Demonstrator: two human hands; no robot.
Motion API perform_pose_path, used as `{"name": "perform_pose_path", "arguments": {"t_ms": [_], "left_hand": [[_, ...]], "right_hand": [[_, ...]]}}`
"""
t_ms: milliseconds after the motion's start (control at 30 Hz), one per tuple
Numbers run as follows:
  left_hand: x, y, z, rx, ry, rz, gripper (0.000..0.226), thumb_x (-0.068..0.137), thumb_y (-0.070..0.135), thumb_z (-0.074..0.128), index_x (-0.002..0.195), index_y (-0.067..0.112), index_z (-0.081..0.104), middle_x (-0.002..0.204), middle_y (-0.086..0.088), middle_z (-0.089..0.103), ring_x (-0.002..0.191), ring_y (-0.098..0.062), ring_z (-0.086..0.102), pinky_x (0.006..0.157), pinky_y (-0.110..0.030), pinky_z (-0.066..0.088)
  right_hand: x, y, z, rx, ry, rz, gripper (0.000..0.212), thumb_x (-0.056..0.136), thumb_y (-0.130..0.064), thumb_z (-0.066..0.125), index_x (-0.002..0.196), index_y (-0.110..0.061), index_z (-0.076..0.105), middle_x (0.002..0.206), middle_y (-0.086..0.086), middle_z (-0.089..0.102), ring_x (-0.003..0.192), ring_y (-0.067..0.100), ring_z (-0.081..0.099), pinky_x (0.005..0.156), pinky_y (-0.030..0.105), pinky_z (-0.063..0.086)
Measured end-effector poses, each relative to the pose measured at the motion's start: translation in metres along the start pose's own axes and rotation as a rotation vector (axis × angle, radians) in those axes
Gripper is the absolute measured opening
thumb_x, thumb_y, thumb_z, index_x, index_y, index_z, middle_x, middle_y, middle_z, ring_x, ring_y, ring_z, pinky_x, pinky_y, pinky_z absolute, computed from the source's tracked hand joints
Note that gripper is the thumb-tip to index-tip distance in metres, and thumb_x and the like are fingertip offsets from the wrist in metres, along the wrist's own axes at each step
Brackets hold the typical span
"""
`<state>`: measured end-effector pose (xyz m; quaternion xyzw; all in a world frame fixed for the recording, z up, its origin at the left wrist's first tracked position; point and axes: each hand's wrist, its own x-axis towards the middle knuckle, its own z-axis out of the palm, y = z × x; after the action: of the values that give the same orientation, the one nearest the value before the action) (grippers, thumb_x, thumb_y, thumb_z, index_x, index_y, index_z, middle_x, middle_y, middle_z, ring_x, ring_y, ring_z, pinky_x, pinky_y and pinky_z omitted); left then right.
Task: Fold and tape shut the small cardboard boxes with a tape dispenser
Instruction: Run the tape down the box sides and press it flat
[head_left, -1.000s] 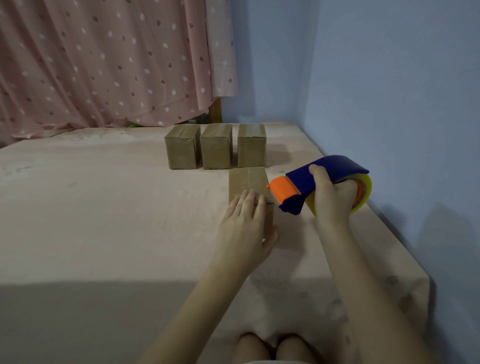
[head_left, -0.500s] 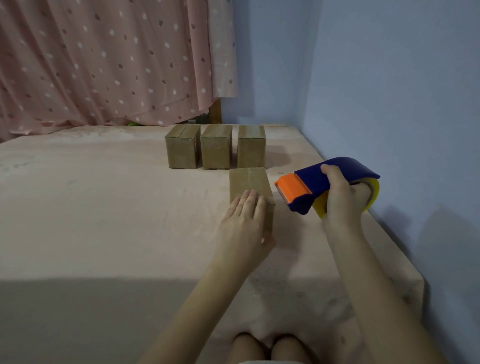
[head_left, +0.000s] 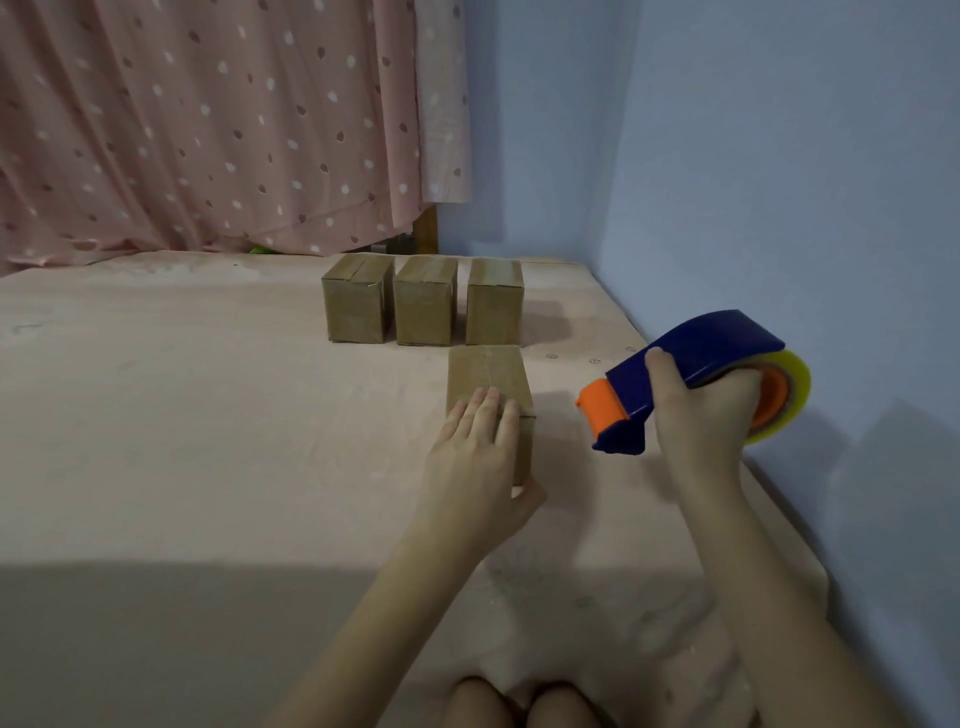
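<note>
Hands first: left hand (head_left: 480, 457) lies flat on the near end of the box (head_left: 488, 384), fingers straight and together, thumb down the near face, pinning it to the surface (head_left: 208, 415). Right hand (head_left: 701, 410) is wrapped tight round the dispenser (head_left: 691, 374) handle, held up off the surface, well to the right of the box and not touching it. Orange nose points left and a bit down, toward the box. Box's long axis runs away from the person, seam down the middle of the top, so I'd guess the next pass has to come in from the right and line up with that seam. Left hand is clearly the nearer one. Three more boxes (head_left: 423, 299) stand in a row just behind. Compared with a second ago, the dispenser has drifted right and away from the box, left hand hasn't budged
</note>
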<state>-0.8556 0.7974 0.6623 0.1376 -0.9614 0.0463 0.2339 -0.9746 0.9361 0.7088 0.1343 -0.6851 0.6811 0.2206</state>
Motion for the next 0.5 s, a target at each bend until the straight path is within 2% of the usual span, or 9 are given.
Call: {"name": "perform_pose_path", "arguments": {"t_ms": [67,200,367,500], "left_hand": [[0.000,0.002,0.000,-0.024,0.023,-0.017,0.074,0.068,0.051,0.064,0.126,0.005,0.057,0.129,-0.015,0.060,0.122,-0.031,0.055,0.105,-0.039,0.032],[-0.001,0.003,0.000,-0.064,0.065,-0.017,0.081,0.073,0.049,0.064,0.140,0.007,0.044,0.134,-0.015,0.056,0.126,-0.032,0.052,0.106,-0.041,0.034],[-0.001,0.005,0.003,-0.043,0.093,-0.001,0.066,0.078,0.052,0.044,0.125,0.009,0.059,0.124,-0.017,0.062,0.118,-0.034,0.058,0.100,-0.045,0.044],[-0.001,0.005,0.008,-0.009,0.097,0.007,0.071,0.070,0.053,0.062,0.127,0.011,0.057,0.127,-0.016,0.061,0.120,-0.035,0.056,0.100,-0.045,0.042]], "right_hand": [[-0.006,0.005,0.003,-0.045,-0.001,-0.018,0.047,0.079,-0.018,0.073,0.119,-0.005,0.051,0.099,0.002,0.063,0.084,0.014,0.060,0.058,0.016,0.045],[-0.017,0.017,0.009,-0.089,-0.004,-0.019,0.049,0.079,-0.018,0.074,0.119,-0.006,0.050,0.099,0.000,0.061,0.085,0.015,0.060,0.062,0.020,0.048],[-0.027,0.029,0.020,-0.116,0.005,-0.028,0.046,0.079,-0.021,0.073,0.116,-0.002,0.052,0.101,0.009,0.065,0.087,0.022,0.063,0.064,0.023,0.051],[-0.036,0.028,0.028,-0.136,0.028,-0.089,0.053,0.079,-0.019,0.075,0.121,-0.003,0.047,0.106,0.008,0.062,0.089,0.018,0.059,0.068,0.025,0.051]]}}
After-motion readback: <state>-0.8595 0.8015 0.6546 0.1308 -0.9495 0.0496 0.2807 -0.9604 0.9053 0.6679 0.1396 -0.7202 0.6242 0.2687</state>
